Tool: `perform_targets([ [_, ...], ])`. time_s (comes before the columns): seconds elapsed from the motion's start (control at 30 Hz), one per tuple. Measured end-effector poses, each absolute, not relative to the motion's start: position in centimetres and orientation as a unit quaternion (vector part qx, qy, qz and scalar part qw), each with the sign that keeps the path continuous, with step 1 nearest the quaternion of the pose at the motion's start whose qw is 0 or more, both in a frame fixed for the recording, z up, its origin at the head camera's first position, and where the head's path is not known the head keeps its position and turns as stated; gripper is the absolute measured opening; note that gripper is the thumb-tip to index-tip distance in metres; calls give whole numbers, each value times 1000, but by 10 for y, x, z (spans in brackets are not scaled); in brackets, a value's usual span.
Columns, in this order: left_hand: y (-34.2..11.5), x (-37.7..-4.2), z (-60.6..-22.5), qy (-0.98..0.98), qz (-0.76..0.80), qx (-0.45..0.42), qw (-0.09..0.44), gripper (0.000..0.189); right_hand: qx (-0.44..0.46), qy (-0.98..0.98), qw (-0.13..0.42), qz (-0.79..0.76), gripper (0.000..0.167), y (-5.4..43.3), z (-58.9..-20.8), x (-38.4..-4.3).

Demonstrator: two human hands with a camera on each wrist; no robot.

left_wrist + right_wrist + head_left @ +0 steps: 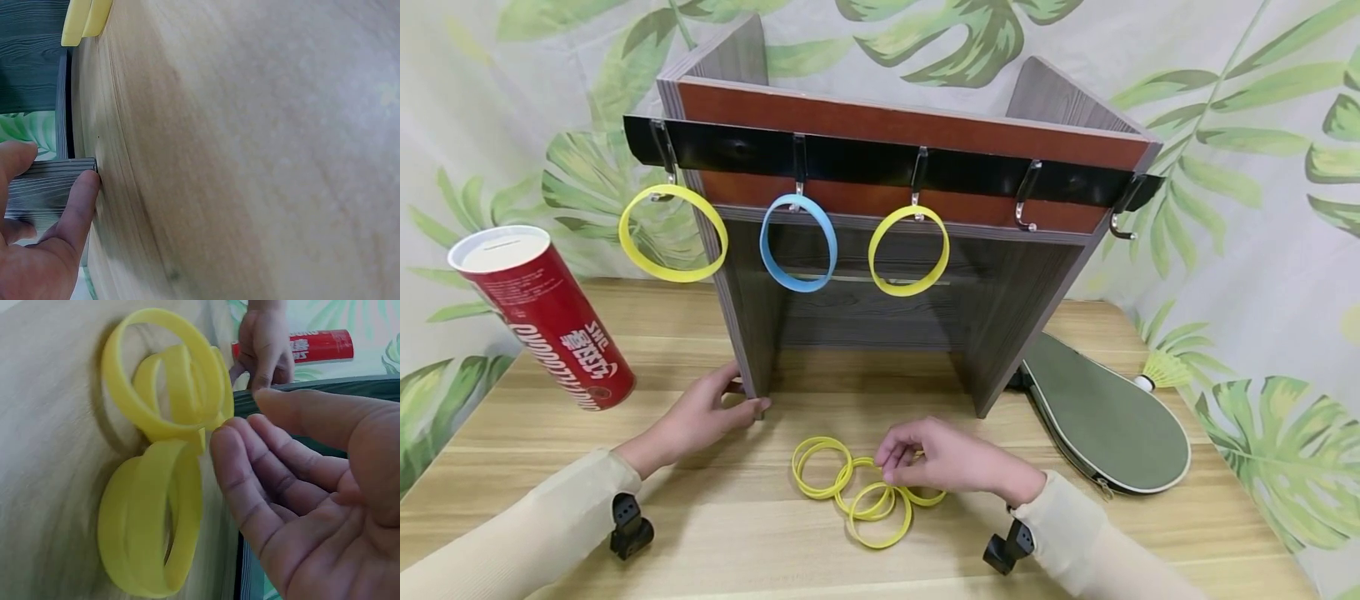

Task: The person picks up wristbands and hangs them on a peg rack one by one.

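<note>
My left hand (pixel 700 417) grips the lower front edge of the left panel of a grey wooden stand (pixel 752 317), thumb and fingers on either side of it. Just over a loose pile of yellow wristbands (pixel 880 546) on the table, my right hand (pixel 947 454) has loosely bent fingers. In the right wrist view its thumb and fingertips are apart, with no band between them, beside the yellow bands (pixel 150 519). From the stand's black hook rail (pixel 857 157) hang a yellow band (pixel 673 275), a blue band (pixel 801 286) and another yellow band (pixel 910 290); two right-hand hooks are bare.
A red canister (pixel 561 325) with a white lid stands left of the stand. To the right lie a green racket case (pixel 1105 417) and a yellow shuttlecock (pixel 1163 371). Behind the wooden table (pixel 722 533) hangs a leaf-patterned cloth (pixel 1262 275).
</note>
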State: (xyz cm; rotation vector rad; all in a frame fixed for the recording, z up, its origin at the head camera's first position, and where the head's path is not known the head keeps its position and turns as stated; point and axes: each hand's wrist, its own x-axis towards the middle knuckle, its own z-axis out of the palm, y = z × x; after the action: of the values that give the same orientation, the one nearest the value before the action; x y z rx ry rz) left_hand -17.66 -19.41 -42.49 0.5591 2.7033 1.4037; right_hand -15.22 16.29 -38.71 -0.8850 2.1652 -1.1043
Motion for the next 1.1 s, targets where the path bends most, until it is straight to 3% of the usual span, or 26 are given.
perform_targets([
  [1.1,-195,-177,-426,874,450,183,15,49,-349,826,274,-347,9,165,-389,-147],
])
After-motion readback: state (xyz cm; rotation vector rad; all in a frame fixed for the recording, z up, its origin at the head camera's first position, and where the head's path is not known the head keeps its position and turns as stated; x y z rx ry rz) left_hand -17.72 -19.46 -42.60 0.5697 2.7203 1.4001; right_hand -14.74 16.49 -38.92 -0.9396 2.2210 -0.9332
